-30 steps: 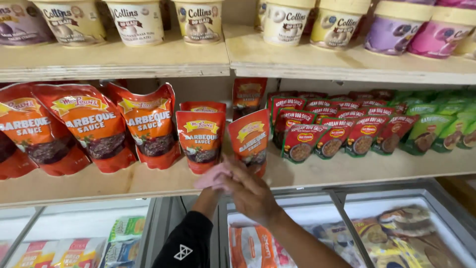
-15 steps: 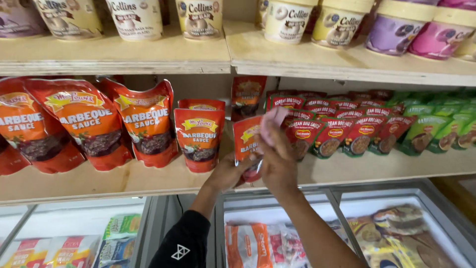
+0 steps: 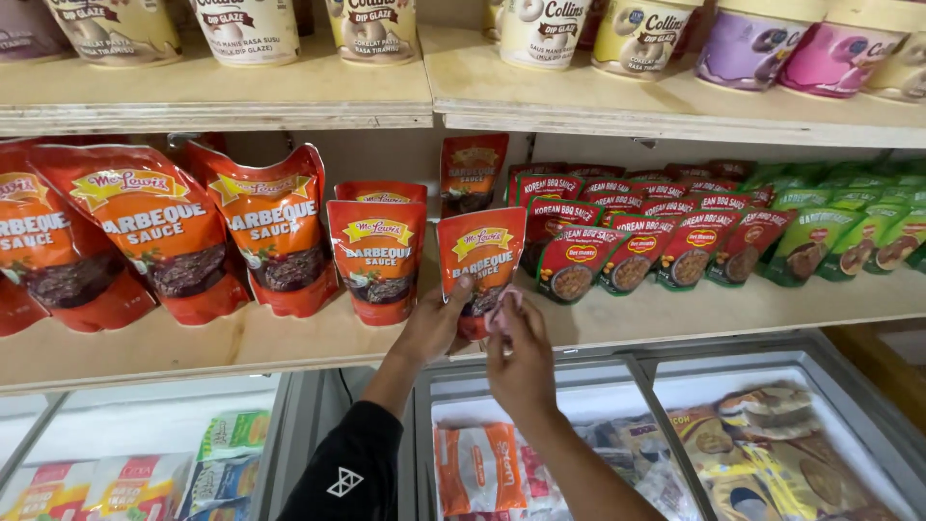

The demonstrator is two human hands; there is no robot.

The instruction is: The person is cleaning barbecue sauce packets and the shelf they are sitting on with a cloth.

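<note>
**One sauce pouch in my hands at the shelf's front edge**

My left hand (image 3: pixel 434 323) is closed around the lower left corner of one small orange-red plastic stand-up sauce pouch (image 3: pixel 480 260), thumb on its front, and holds it tilted just above the front edge of the pale wooden lower shelf (image 3: pixel 675 314). My right hand (image 3: pixel 521 362) comes up under the pouch's bottom edge, with its fingers (image 3: pixel 503 314) curled on what looks like a small pinkish cloth (image 3: pixel 502 311); how tightly they pinch it I cannot tell.

Just left of the pouch, two more small pouches of the same kind (image 3: pixel 376 256) stand one behind the other. Further left I count three large orange-red pouches (image 3: pixel 275 227) in full sight, and a fourth is cut by the left edge. One small pouch (image 3: pixel 473 174) stands alone at the back of the shelf. To the right, rows of small dark red pouches (image 3: pixel 627 232) give way to green pouches (image 3: pixel 830 232) near the right end; they overlap too much to count.

The upper wooden shelf (image 3: pixel 289 96) carries eight round plastic tubs (image 3: pixel 545 29) along its length. Below the lower shelf's edge lies a glass-topped freezer chest (image 3: pixel 637 376) with packets inside.
</note>
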